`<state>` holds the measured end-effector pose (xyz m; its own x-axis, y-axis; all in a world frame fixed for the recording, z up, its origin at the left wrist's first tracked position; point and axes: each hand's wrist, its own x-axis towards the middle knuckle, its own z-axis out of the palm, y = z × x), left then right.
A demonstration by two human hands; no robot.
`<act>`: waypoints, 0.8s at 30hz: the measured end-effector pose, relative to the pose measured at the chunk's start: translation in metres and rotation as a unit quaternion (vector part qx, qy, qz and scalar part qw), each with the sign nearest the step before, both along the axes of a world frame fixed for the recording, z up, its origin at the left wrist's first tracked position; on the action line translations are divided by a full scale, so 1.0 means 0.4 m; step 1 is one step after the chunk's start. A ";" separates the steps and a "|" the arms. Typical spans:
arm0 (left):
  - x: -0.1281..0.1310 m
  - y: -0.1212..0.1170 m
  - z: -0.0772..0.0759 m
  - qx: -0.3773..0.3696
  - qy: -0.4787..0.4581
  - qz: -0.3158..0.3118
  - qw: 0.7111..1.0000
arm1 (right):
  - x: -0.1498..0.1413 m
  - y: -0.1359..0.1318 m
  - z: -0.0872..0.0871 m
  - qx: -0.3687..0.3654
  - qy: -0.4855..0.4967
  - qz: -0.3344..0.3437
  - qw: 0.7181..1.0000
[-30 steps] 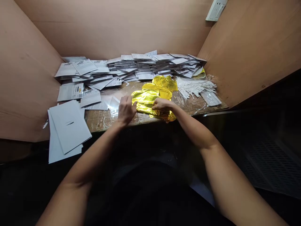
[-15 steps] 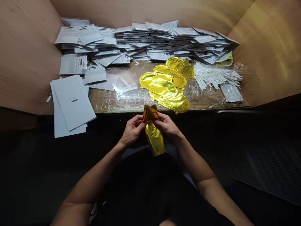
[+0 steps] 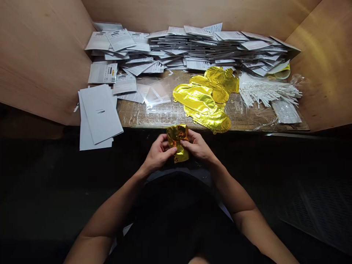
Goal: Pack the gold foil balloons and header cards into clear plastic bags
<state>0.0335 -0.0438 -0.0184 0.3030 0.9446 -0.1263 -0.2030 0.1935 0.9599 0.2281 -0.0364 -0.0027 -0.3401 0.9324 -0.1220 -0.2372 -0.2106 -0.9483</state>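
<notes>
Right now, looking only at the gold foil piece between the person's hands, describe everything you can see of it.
The gold foil piece looks thin, shiny and creased, apparently folded into a compact, roughly rectangular bundle. Its upper part reflects dark amber; its lower part is brighter yellow. The left hand and right hand grip its sides, thumbs on the face towards the camera. It is held at the bench's near edge, its top just overlapping that edge in view.

Packing workshop | wooden bench (image 3: 132, 116) | piled packets (image 3: 198, 51) | white sticks (image 3: 265, 92) | foil pieces (image 3: 196, 99)
</notes>
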 end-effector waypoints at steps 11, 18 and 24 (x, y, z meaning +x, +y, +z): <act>-0.070 -0.023 0.023 0.219 0.146 0.003 0.965 | 0.104 0.030 0.114 0.127 -0.230 0.134 0.956; -0.227 0.147 0.089 0.265 0.430 0.172 0.846 | 0.010 0.103 0.104 0.226 -0.323 0.160 0.905; -0.594 0.347 0.074 0.013 0.679 0.299 0.671 | -0.006 0.109 0.038 0.173 -0.260 0.178 0.933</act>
<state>-0.2041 0.0949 0.0113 -0.5080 0.8536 0.1157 0.8275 0.4463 0.3407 0.2257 0.0073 0.0126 -0.6138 0.7863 -0.0700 0.3009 0.1511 -0.9416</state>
